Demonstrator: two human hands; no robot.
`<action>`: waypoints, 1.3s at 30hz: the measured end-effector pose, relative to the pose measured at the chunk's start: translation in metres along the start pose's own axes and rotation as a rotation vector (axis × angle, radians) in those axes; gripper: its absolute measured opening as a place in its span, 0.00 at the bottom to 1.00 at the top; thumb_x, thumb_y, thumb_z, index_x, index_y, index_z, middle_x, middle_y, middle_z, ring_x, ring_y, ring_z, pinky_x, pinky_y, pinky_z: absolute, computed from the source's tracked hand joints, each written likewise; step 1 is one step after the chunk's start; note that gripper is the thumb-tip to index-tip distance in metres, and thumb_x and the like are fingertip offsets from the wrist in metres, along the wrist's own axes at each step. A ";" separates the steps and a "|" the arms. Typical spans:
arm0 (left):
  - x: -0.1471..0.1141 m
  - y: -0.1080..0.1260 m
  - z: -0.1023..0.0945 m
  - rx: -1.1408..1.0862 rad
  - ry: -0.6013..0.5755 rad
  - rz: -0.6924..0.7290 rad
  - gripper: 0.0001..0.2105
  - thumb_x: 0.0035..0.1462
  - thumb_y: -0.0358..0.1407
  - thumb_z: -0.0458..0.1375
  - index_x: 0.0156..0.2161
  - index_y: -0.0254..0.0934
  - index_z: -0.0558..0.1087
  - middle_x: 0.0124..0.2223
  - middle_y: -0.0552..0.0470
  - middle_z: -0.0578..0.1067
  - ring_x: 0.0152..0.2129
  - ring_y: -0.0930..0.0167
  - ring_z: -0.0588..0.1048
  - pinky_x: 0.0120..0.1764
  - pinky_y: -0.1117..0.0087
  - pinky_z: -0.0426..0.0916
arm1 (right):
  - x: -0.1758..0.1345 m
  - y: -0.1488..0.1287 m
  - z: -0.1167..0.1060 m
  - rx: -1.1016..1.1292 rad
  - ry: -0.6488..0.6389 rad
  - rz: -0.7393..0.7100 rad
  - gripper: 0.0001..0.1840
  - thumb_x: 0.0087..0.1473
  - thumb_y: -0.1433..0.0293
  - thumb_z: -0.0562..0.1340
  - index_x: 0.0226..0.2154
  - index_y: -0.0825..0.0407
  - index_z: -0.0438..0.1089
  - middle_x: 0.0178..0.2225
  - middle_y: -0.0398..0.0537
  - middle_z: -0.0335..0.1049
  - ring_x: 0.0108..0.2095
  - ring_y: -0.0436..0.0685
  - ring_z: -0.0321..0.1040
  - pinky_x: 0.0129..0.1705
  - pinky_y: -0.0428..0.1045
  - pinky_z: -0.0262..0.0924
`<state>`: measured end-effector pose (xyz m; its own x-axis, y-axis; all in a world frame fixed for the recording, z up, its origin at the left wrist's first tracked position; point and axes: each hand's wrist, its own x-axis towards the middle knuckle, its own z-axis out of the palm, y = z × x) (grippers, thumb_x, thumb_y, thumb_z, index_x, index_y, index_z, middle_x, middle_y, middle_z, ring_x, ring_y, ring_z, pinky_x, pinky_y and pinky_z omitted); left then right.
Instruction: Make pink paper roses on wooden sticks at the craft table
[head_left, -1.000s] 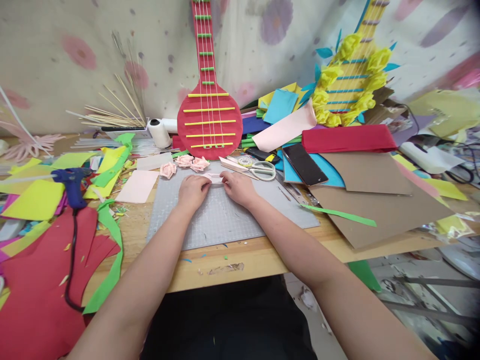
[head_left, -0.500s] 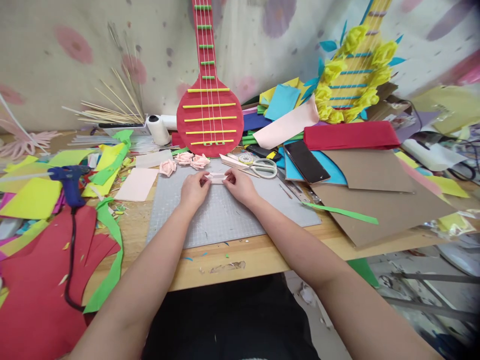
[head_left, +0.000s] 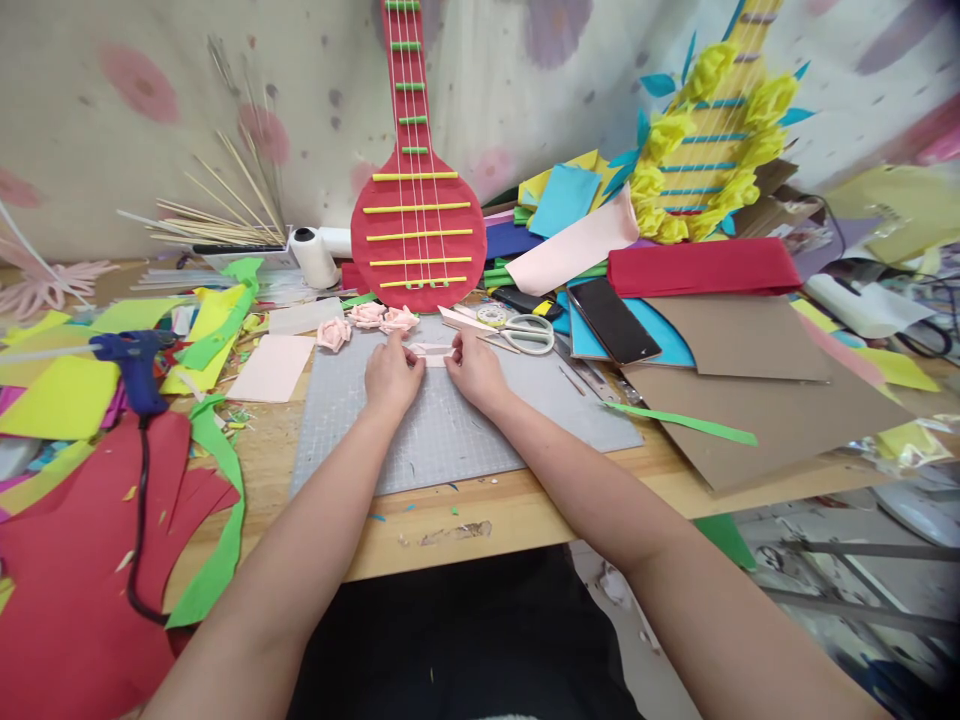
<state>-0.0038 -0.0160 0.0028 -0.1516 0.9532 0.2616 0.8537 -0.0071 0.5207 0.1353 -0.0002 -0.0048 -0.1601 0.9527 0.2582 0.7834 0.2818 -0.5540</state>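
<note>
Between my two hands is a small folded strip of pale pink paper (head_left: 435, 352), low over the grey cutting mat (head_left: 472, 440). My left hand (head_left: 393, 376) pinches its left end, and my right hand (head_left: 477, 372) pinches the right end. The fingertips cover both ends of the strip. Just beyond my left hand lie several pink paper roses (head_left: 367, 317). Scissors with pale handles (head_left: 529, 335) rest on the mat behind my right hand, beside a round tape-like disc (head_left: 492, 315).
A red paper lute-like instrument (head_left: 418, 230) stands behind the mat. At left are a blue glue gun (head_left: 139, 368), red sheets (head_left: 82, 540) and a pink sheet (head_left: 271, 368). To the right lie a phone (head_left: 615, 320), brown cardboard (head_left: 765, 420) and a green strip (head_left: 690, 424).
My fingers have shifted slightly on the pink strip, and more of its folded face shows. Both hands stay at nearly the same spot. The view has moved a little.
</note>
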 end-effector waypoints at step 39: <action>0.001 0.000 -0.001 0.095 -0.050 -0.006 0.13 0.48 0.27 0.52 0.32 0.45 0.76 0.38 0.47 0.69 0.42 0.59 0.63 0.43 0.59 0.56 | -0.002 0.004 -0.006 -0.192 0.055 -0.095 0.11 0.46 0.77 0.52 0.35 0.55 0.62 0.38 0.55 0.64 0.42 0.60 0.57 0.44 0.53 0.55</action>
<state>-0.0047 -0.0156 0.0042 -0.1338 0.9671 0.2165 0.8967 0.0252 0.4419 0.1421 -0.0020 -0.0031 -0.2094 0.9138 0.3480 0.8673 0.3380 -0.3655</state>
